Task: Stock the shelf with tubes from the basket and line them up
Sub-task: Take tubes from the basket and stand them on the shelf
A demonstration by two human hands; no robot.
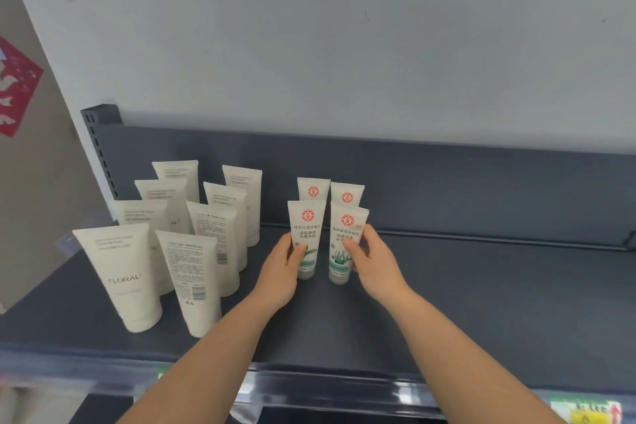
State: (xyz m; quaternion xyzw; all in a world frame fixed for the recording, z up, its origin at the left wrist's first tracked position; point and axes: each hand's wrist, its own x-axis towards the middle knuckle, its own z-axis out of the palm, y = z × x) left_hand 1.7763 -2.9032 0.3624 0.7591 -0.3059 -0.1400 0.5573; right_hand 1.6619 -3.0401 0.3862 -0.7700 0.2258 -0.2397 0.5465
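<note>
Fingers of the left hand (280, 263) clasp a green-leaf tube (305, 237); the right hand (373, 260) clasps a seaweed-print tube (346, 243), both upright on the dark grey shelf (481, 303) below a pale wall (344, 45).

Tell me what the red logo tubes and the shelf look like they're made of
The red-logo tubes look like soft matte plastic: white printed bodies, flat crimped tops, translucent frosted caps at the base. The shelf looks like painted sheet metal, dark grey with a dull sheen, judging by its slotted upright; the picture can't confirm the material.
</note>
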